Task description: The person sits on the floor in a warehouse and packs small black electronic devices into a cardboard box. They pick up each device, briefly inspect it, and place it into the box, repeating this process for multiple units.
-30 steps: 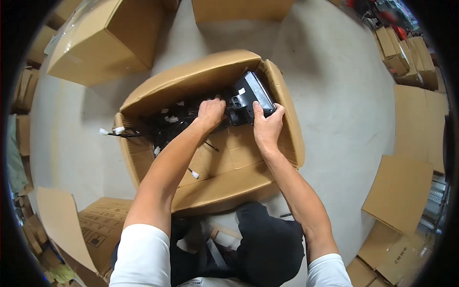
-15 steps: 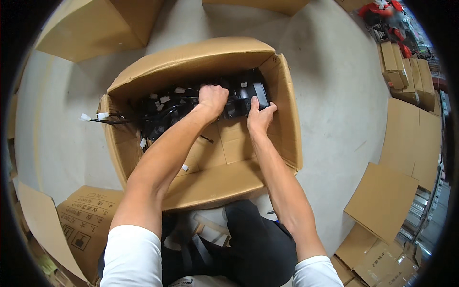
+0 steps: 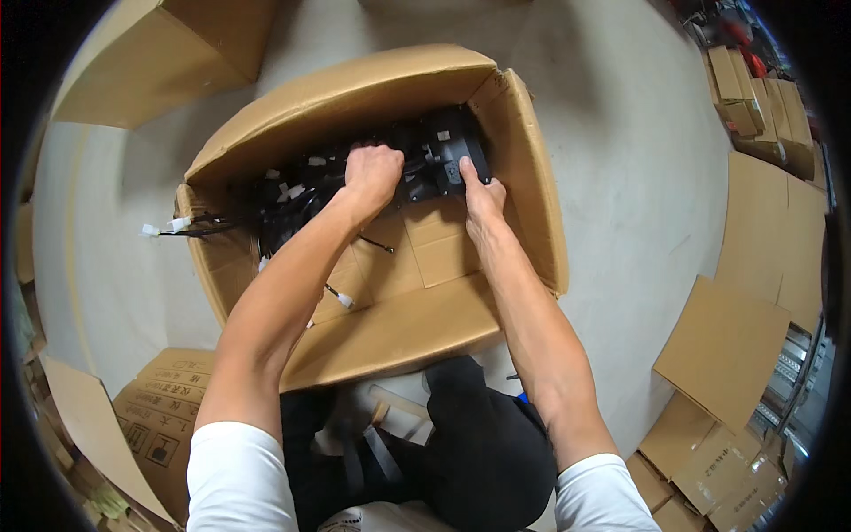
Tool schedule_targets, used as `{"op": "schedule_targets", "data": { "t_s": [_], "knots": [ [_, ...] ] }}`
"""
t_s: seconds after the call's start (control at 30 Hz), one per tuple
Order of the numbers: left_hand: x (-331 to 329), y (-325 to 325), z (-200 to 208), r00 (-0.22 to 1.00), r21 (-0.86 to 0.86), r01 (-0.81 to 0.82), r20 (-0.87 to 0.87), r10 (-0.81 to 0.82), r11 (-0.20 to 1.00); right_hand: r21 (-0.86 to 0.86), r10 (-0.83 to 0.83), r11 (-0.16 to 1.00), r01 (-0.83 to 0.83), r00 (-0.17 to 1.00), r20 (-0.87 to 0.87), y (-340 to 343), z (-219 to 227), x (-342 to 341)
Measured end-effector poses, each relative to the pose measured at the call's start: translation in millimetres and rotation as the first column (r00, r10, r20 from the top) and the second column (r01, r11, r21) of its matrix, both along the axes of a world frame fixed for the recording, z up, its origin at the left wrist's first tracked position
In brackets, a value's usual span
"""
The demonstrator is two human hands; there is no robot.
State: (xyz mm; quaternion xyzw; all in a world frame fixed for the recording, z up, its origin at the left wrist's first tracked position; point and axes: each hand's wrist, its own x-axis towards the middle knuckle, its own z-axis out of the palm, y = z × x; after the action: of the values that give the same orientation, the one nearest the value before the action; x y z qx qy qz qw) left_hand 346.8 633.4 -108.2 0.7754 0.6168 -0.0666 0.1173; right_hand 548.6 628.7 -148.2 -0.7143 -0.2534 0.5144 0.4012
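Both my hands reach down into an open cardboard box (image 3: pixel 390 362). Along its far wall lie black plastic parts with dark cables and white connectors. My right hand (image 3: pixel 483 195) grips the right end of a black plastic housing (image 3: pixel 454 142), thumb on top and fingers out of sight round its edge. Closed, with knuckles up, my left hand (image 3: pixel 375 173) is over the middle of the black parts; what its fingers hold is hidden. White cable connectors (image 3: pixel 180 224) hang over the box's left edge. Another white connector (image 3: pixel 345 300) dangles near the box's front side.
A large carton (image 3: pixel 146 71) stands at the far left. Folded cardboard with printing (image 3: pixel 164 412) lies at the near left. Flattened cardboard sheets (image 3: pixel 722 350) and smaller cartons (image 3: pixel 771 111) line the right side. My dark-clothed knees (image 3: pixel 487 452) are just before the box.
The black housing at my right hand has tilted, showing more of its top face. Both hands stay at the black parts. The whole view has shifted slightly.
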Motion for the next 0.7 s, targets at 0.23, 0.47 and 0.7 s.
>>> {"op": "schedule_targets", "data": {
  "t_s": [0.23,0.47,0.7],
  "knots": [
    [-7,-9,-4,0.999,0.108,0.016,0.043,-0.020,0.994,-0.149,-0.239,0.970,0.194,0.879,-0.413,0,-14,-4],
    [8,-47,0,0.951,0.414,0.014,0.276,-0.139,0.910,-0.232,-0.193,0.967,0.106,0.898,-0.396,8,-8,-3],
    [0,-36,-21,0.947,0.345,0.086,0.264,-0.185,0.935,-0.278,-0.075,0.958,-0.064,0.884,-0.461,23,-5,13]
  ]
}}
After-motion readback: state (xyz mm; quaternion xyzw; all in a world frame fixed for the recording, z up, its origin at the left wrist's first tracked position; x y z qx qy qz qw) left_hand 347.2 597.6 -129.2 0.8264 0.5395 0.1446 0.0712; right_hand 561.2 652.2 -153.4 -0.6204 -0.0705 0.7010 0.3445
